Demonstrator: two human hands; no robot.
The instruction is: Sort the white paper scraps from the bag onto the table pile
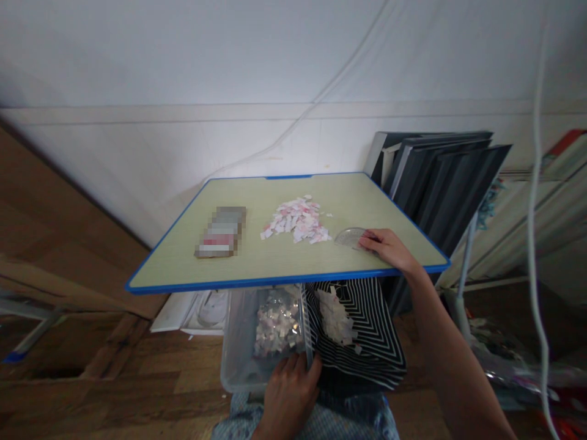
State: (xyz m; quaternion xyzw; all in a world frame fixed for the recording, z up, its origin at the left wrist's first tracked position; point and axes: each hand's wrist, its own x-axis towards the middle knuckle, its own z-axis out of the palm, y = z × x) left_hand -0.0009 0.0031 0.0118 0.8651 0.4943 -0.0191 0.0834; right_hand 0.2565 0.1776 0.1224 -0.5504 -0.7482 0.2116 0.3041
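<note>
My right hand [385, 245] rests over the right side of the small table, its fingers closed on a clear, rounded plastic piece [349, 236] lying close to the tabletop. Whether that piece is a lid or a dish I cannot tell. Left of it lies a loose heap of small white and pink paper slips [298, 220]. Below the table's front edge, my left hand [291, 388] has its fingers curled over the near right rim of a translucent plastic bin [236, 360]. Inside the bin sits a clear bag of small pale pieces [277, 324].
The blue-edged table [183, 272] stands against the wall, with a pixelated flat object [222, 232] on its left. A black-and-white striped cloth [376, 342] beside the bin bears more paper slips [337, 318]. Dark panels [440, 183] lean at right; a white cable [532, 244] hangs there.
</note>
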